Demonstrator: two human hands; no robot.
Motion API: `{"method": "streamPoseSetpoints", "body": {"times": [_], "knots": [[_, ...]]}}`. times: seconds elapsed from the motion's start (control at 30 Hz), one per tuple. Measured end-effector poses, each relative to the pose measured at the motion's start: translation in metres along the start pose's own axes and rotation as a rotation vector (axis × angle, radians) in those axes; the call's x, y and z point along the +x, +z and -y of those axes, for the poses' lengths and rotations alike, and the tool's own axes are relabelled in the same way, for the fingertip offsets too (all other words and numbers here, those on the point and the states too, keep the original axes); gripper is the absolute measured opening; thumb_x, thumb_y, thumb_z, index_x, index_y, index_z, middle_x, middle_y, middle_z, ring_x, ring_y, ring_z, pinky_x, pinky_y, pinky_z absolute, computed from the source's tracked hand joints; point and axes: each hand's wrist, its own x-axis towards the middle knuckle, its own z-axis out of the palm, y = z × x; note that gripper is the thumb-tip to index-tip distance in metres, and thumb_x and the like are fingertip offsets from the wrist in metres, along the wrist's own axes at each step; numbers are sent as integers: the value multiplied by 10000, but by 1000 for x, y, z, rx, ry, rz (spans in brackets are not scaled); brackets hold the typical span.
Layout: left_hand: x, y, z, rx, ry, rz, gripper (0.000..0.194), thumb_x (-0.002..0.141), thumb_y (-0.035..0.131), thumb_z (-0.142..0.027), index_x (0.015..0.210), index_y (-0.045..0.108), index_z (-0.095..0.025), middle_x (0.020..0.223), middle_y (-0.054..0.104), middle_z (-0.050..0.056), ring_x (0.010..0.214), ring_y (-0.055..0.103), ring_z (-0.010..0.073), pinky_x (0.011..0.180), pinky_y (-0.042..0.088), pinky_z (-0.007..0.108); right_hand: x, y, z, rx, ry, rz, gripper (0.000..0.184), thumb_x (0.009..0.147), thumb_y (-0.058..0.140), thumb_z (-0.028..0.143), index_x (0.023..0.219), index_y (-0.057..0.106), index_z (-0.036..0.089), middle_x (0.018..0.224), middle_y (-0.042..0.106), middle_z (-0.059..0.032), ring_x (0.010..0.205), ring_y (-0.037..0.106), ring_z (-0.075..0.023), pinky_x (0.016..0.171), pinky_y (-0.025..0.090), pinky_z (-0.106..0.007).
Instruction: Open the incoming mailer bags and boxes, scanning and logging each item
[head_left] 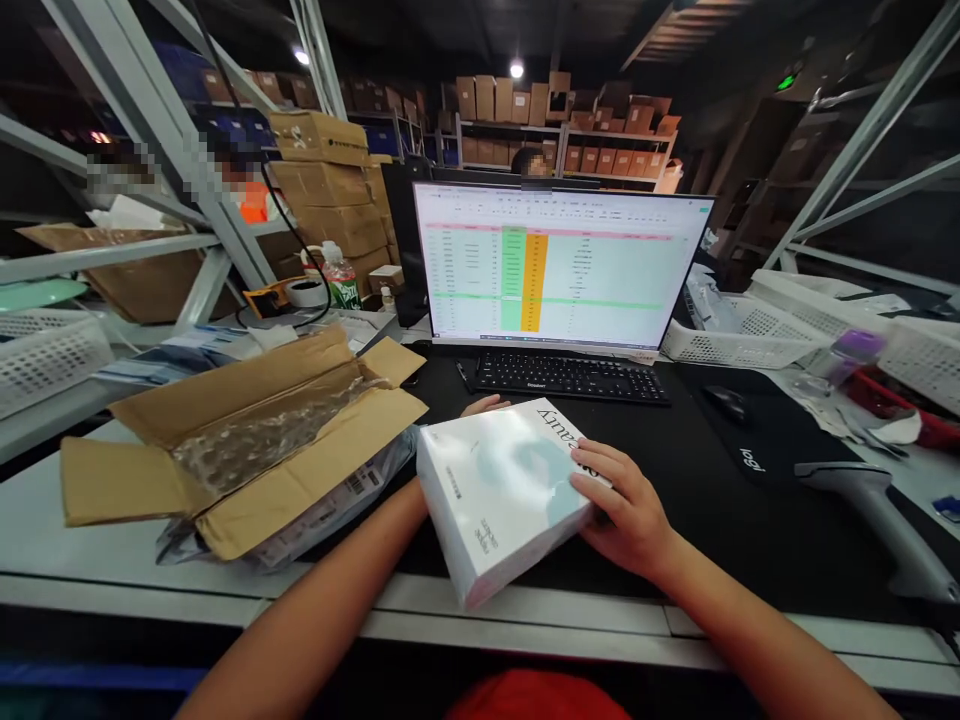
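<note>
A white box (499,470) with a pale blue shape and dark lettering on its top is held tilted above the near edge of the desk. My right hand (626,505) grips its right side, fingers lying over the top face. Behind the box's far left side is my left hand (486,404), supporting it; only some fingers show and the rest is hidden. Left of my left forearm stands an open brown cardboard carton (292,500) with clear bubble wrap (262,435) inside. A grey plastic mailing bag (322,525) with a printed label lies under the carton.
A monitor (600,260) showing a spreadsheet stands behind a black keyboard (570,378). To the right are a mouse (726,403), a barcode scanner (877,510) and white baskets (750,335). Stacked cartons (326,190) rise at the back left. A person (529,163) is partly visible behind the monitor.
</note>
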Motion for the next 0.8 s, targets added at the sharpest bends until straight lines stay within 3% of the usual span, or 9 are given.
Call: {"method": "streamPoseSetpoints", "body": {"times": [0.1,0.27,0.33,0.43,0.53,0.6,0.7,0.8], "knots": [[1,-1,3,38,-29,105,568,912,549,-329,1447,546,-141,1431,628,110,1341,545,336,1063,470,459,2,-2,2,51,94,1,822,792,672,76,1527,405,327,1368,597,-118,1320,567,-311,1064,547,-539],[5,0,3,-117,-203,142,764,732,814,-476,1401,578,-193,1360,677,141,1279,627,365,1130,471,512,0,-4,0,81,167,0,745,790,685,107,1481,463,275,1391,585,-117,1300,578,-277,1085,536,-466],[2,1,2,-145,-156,162,799,708,844,-465,1414,564,-219,1399,654,124,1295,617,353,1154,446,510,-3,-4,-1,100,235,14,742,773,707,135,1463,474,275,1383,598,-104,1280,592,-268,1075,540,-434],[-5,1,-1,-21,-68,201,771,702,860,-467,1383,594,-224,1423,631,134,1270,630,344,1153,435,523,-9,0,-1,147,383,40,749,710,734,157,1409,499,289,1344,628,-73,1222,628,-260,1038,556,-404],[-14,-2,-1,152,-35,204,705,589,932,-472,1205,701,-219,1280,713,123,1233,638,367,1171,400,557,-10,4,-4,197,508,88,739,695,776,212,1374,500,300,1307,636,-63,1168,650,-256,993,569,-393],[-20,-3,0,183,-62,192,728,475,978,-477,1102,728,-202,1178,749,128,1199,646,399,1128,439,573,-7,-1,-13,191,542,173,793,716,825,342,1423,468,288,1395,578,-102,1249,603,-290,1033,544,-435],[-28,0,2,87,-98,105,810,510,927,-622,1132,696,-158,1151,751,157,1135,673,411,989,548,544,-12,-38,-44,7,554,221,835,825,706,599,1522,395,260,1573,401,-160,1447,405,-364,1160,400,-574],[-32,6,2,5,-111,8,796,651,810,-714,1173,667,-131,1163,746,168,1103,691,386,934,576,492,-53,-113,-84,-473,763,23,765,939,406,687,1491,441,159,1493,459,-246,1447,375,-430,1177,289,-675]]}}
